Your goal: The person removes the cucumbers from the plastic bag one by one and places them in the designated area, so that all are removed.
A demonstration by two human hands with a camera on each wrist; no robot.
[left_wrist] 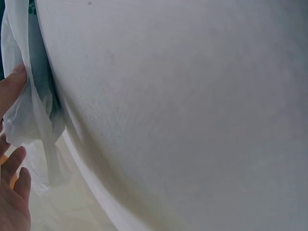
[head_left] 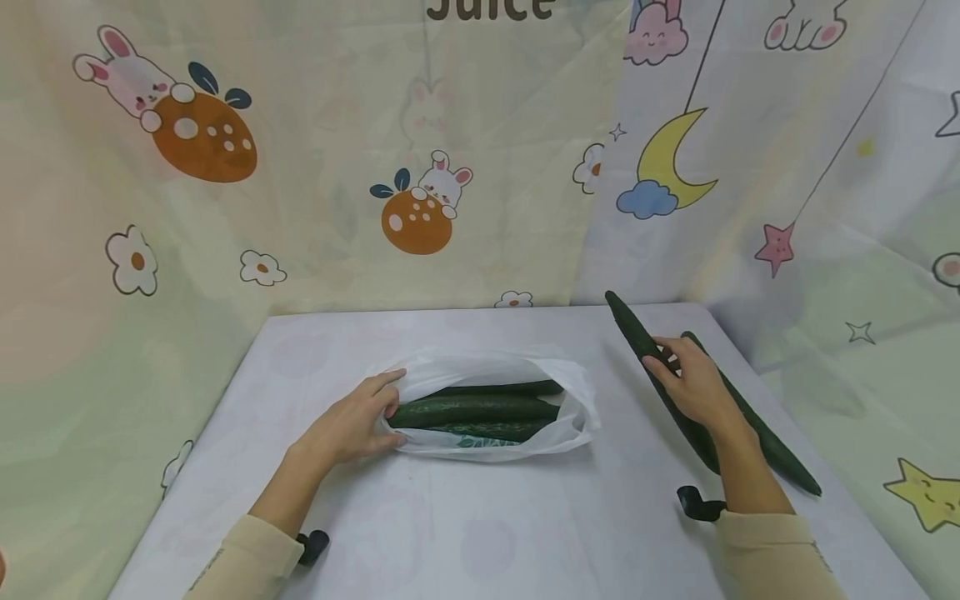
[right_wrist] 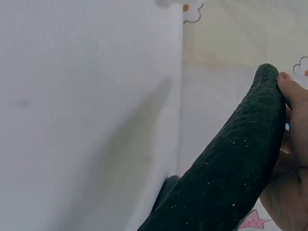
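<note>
A white plastic bag [head_left: 480, 451] lies in the middle of the table with its mouth spread, showing several dark green cucumbers [head_left: 476, 408] inside. At its left end, my left hand [head_left: 363, 421] holds the bag between thumb and fingers; the left wrist view shows the thumb against the plastic bag [left_wrist: 36, 91]. To the right, my right hand [head_left: 693, 383] grips a long cucumber [head_left: 630, 329] from above, its far end raised off the table. A second cucumber [head_left: 780, 450] lies on the table just right of that hand. The held cucumber [right_wrist: 231, 154] fills much of the right wrist view.
The white table [head_left: 480, 533] ends at a back edge against a printed curtain [head_left: 322, 150]. More patterned cloth [head_left: 862, 392] hangs along the right side. A black wrist mount [head_left: 699, 504] sticks out from the right wrist, another mount [head_left: 313, 547] from the left.
</note>
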